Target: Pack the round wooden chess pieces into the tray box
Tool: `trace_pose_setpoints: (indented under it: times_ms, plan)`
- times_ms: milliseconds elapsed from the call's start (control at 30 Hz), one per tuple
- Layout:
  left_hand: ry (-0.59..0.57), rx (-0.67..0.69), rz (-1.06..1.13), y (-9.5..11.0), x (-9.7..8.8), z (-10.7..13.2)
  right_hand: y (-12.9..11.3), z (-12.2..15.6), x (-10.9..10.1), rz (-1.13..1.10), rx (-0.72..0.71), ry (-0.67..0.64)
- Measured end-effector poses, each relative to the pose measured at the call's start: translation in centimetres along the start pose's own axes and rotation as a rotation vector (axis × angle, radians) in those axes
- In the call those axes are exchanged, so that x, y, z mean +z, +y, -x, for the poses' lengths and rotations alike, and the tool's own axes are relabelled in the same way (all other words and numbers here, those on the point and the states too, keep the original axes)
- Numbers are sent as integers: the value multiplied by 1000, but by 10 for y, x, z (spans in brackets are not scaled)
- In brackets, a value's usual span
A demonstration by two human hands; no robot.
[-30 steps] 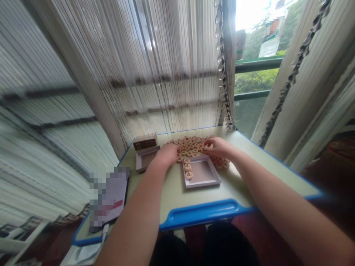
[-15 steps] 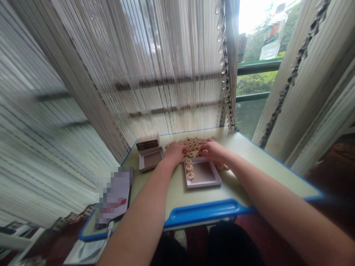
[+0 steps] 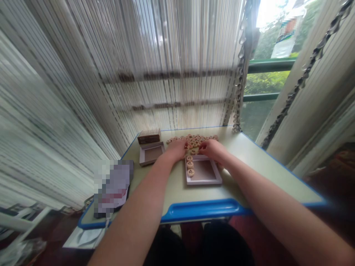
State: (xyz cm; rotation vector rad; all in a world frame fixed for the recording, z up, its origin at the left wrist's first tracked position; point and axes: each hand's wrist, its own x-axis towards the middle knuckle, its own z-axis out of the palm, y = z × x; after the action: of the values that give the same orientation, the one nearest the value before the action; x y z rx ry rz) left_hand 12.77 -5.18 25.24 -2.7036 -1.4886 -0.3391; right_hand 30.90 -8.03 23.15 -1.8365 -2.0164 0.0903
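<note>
Round wooden xiangqi pieces (image 3: 193,141)

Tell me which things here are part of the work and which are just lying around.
In use: left hand, right hand, wooden pieces, front tray holding three pieces.

Apparently just lying about: other tray, small box, blurred item, curtain.

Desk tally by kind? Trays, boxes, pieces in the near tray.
Trays, near and far: 2
Box: 1
Wooden game pieces in near tray: 3
Loose pile: too many to count, partly behind hands
Total: 6, pile aside
</note>
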Motion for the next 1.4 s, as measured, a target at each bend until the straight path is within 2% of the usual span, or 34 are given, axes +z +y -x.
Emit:
trace_pose_setpoints:
  times_ms: [100, 200, 267, 500, 600, 700, 800, 933, 1100, 1233, 1400]
  plan:
    - [21, -24, -5, 1, -1, -1, 2, -1, 1, -6, 15, -7]
    - [-70, -33, 21, -1, 0, 0, 3, -1, -1, 3, 0, -63]
    - [-91, -35, 20, -3, 0, 1, 2, -1, -1, 13, -19, -69]
    - [-48, -102, -15, 1, -2, 4, 3, 3, -3, 5, -69, 5]
    - [-24, -99, -18, 4, -4, 4, 1, 10, -14, -65, -192, 44]
    - [10, -86, -51, 5, -5, 6, -2, 18, -27, -129, -295, -117]
    - [-5, -86, -85, 3, -4, 7, -5, 23, -34, -90, -255, -292]
    - [-54, -67, -97, 2, -1, 7, -6, 23, -35, -62, -249, -305]
    - [-53, -68, -98, 4, -2, 7, -7, 24, -37, -78, -232, -262]
    - [-22, -100, -172, 6, -4, 7, -6, 27, -35, -179, -287, -309]
    - [-3, -108, -200, 7, -3, 7, -8, 27, -30, -152, -343, -343]
